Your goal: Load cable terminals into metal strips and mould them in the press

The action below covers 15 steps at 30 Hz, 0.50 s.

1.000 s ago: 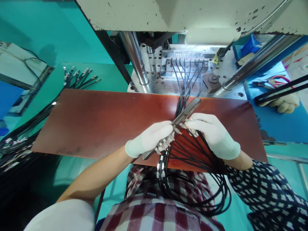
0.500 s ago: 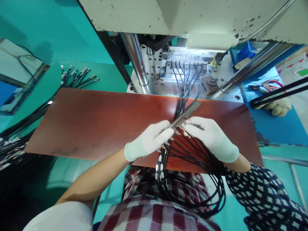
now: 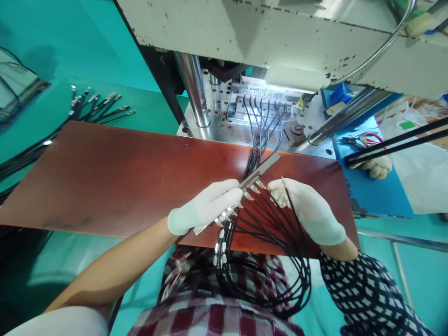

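Note:
My left hand [image 3: 219, 200], in a white glove, is closed around a flat grey metal bar [image 3: 268, 165] that slants up to the right. Silver connectors [image 3: 248, 194] with copper-coloured wire tips sit along the bar's near edge, and black cables run from them. To the right of the bar, apart from it, my gloved right hand [image 3: 301, 205] has curled fingers closed on a single black cable [image 3: 292, 205]. That cable's copper-coloured end points up above the fingers. The cables loop down over my lap, with silver connectors [image 3: 220, 247] on their other ends.
A reddish-brown board [image 3: 140, 177] spans the front of a press. Grey cables [image 3: 261, 126] come from a metal mould [image 3: 257, 109] on the press plate. More black cables [image 3: 94, 112] lie at left. Pliers [image 3: 364, 140] and a glove [image 3: 378, 167] lie on the blue surface at right.
My right hand has moved away from the bar to the right, with a cable end now showing above its fingers. My left hand still grips the bar. The view has shifted slightly.

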Each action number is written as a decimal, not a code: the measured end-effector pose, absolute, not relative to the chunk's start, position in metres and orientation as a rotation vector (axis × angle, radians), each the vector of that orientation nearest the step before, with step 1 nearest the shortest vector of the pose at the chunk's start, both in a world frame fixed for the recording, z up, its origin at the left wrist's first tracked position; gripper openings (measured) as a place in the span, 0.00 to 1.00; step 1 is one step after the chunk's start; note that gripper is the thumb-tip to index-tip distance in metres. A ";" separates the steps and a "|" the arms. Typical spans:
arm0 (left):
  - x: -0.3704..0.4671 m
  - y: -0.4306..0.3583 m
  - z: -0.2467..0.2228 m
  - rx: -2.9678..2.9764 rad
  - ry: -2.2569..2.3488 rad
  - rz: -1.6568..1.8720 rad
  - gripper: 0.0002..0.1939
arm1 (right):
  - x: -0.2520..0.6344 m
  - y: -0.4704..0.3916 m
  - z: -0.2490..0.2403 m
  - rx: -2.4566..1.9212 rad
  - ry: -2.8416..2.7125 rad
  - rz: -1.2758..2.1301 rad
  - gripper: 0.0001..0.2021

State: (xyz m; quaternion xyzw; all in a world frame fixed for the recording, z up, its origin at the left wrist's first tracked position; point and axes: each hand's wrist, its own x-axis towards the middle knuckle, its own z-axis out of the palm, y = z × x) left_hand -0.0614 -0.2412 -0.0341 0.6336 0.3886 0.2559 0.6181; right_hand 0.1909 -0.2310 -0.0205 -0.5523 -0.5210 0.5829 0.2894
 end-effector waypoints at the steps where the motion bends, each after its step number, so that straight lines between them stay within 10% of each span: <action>1: -0.061 -0.242 -0.035 1.443 0.893 0.585 0.21 | 0.191 -0.233 -0.016 -1.455 -1.408 1.556 0.15; 15: -0.060 -0.243 -0.033 1.441 0.816 0.594 0.21 | 0.161 -0.233 0.009 -1.641 -1.526 1.328 0.15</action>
